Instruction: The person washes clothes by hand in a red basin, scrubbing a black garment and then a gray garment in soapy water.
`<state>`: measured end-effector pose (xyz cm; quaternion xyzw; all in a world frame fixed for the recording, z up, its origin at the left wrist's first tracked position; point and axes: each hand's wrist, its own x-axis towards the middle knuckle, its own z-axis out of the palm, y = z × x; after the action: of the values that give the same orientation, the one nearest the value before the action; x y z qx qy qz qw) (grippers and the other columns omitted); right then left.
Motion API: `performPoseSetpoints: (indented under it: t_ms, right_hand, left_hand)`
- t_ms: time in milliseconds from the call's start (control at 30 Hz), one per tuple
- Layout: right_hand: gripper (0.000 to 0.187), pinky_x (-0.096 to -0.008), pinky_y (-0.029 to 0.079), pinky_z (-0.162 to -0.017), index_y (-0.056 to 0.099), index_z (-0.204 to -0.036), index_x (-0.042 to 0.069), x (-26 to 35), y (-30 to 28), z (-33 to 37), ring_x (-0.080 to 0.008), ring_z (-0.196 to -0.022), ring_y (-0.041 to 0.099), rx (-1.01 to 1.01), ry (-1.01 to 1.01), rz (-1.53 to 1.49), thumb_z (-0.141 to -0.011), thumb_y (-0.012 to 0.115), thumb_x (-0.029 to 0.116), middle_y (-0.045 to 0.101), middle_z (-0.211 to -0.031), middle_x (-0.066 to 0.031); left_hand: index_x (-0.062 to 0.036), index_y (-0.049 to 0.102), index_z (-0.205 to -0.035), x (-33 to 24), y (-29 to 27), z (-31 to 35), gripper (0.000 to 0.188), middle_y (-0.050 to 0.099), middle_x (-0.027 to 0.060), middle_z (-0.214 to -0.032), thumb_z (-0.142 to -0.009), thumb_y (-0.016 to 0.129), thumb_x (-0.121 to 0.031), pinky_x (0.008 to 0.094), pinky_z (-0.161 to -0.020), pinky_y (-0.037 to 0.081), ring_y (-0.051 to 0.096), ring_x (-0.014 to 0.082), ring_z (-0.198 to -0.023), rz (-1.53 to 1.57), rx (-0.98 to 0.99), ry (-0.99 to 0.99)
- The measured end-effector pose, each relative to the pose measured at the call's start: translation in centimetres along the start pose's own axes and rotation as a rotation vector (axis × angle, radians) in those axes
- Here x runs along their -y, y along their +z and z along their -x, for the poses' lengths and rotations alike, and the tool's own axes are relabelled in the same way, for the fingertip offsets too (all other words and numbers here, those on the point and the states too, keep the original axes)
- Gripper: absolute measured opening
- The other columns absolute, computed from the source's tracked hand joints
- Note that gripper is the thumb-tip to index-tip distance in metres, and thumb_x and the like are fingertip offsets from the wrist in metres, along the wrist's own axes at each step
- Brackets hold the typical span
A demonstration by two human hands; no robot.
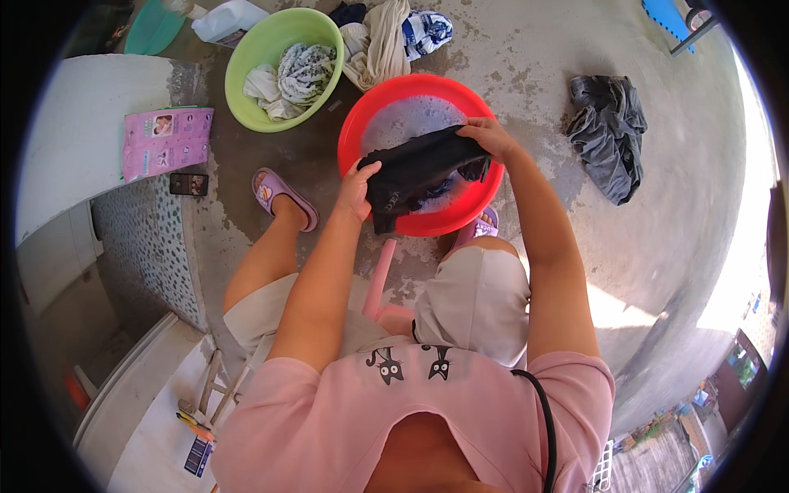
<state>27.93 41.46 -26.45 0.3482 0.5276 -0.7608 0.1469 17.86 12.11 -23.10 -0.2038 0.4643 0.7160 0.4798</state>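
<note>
Stretched between my two hands is a black garment (423, 168), held over a red basin (351, 135). My left hand (356, 189) grips its left end, thumb on top. At the upper right end, my right hand (486, 137) is closed on the cloth. Sudsy water (411, 117) shows in the basin behind the garment. Some dark cloth lies low in the basin, partly hidden, and I cannot tell whether it belongs to the same garment. What kind of garment it is does not show.
A green basin (238, 82) with wet white and patterned clothes stands at the far left. Beside it lie beige cloths (382, 49) and a white jug (228, 20). Dark grey clothing (610, 135) is on the floor at right. A phone (189, 184) and pink package (168, 141) are left.
</note>
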Motion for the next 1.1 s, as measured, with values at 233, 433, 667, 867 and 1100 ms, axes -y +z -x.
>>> performPoseSetpoints:
  t_ms: [233,433,667,867,1100]
  right_hand:
    - [0.038,-0.0412,0.051,-0.074,0.06,-0.104,0.001,-6.9,2.6,-9.8,-0.0345,-0.08,0.065,-0.526,-0.349,0.886,-0.086,0.06,0.035,0.068,-0.089,-0.0207]
    - [0.043,-0.0484,0.051,-0.073,0.053,-0.11,0.005,-8.2,4.6,-13.0,-0.0407,-0.087,0.063,-0.301,-0.176,1.162,-0.088,0.057,0.042,0.063,-0.093,-0.0249]
    - [0.027,-0.0371,0.052,-0.073,0.056,-0.108,0.004,-11.4,6.8,-15.0,-0.0283,-0.082,0.063,-0.365,-0.401,-0.126,-0.087,0.059,0.021,0.063,-0.088,-0.0158]
    - [0.025,-0.0376,0.051,-0.066,0.062,-0.096,0.006,-6.1,12.3,-4.2,-0.035,-0.079,0.063,-0.098,-0.735,0.658,-0.081,0.069,0.024,0.063,-0.084,-0.0154]
    - [0.039,-0.0453,0.046,-0.053,0.058,-0.065,0.003,-5.0,9.4,-6.6,-0.0385,-0.058,0.058,-0.466,-0.438,0.613,-0.086,0.059,0.035,0.058,-0.063,-0.0196]
  left_hand:
    - [0.0018,0.056,-0.117,6.2,-6.1,-13.7,0.039,0.063,0.0157,-0.113,-0.085,0.066,-0.019,0.0382,-0.092,0.047,0.062,0.0314,-0.103,-1.032,-0.533,0.578]
    - [0.0047,0.058,-0.107,7.9,-5.5,-17.4,0.037,0.064,0.0268,-0.099,-0.08,0.066,-0.019,0.0469,-0.085,0.046,0.061,0.0431,-0.095,-1.195,-0.517,0.616]
    - [0.0003,0.059,-0.113,7.7,-1.8,-17.0,0.044,0.065,0.0136,-0.1,-0.072,0.074,-0.003,0.0361,-0.074,0.052,0.065,0.0249,-0.087,-0.134,-0.417,0.22]
    - [-0.0065,0.056,-0.118,8.7,-3.8,-18.3,0.037,0.061,0.0073,-0.11,-0.093,0.055,-0.034,0.0351,-0.089,0.05,0.059,0.0209,-0.103,0.435,0.072,-0.102]
    - [-0.008,0.056,-0.118,8.5,5.2,-12.4,0.042,0.06,0.0071,-0.111,-0.096,0.048,-0.043,0.036,-0.091,0.046,0.057,0.0225,-0.103,0.276,-0.206,-0.086]
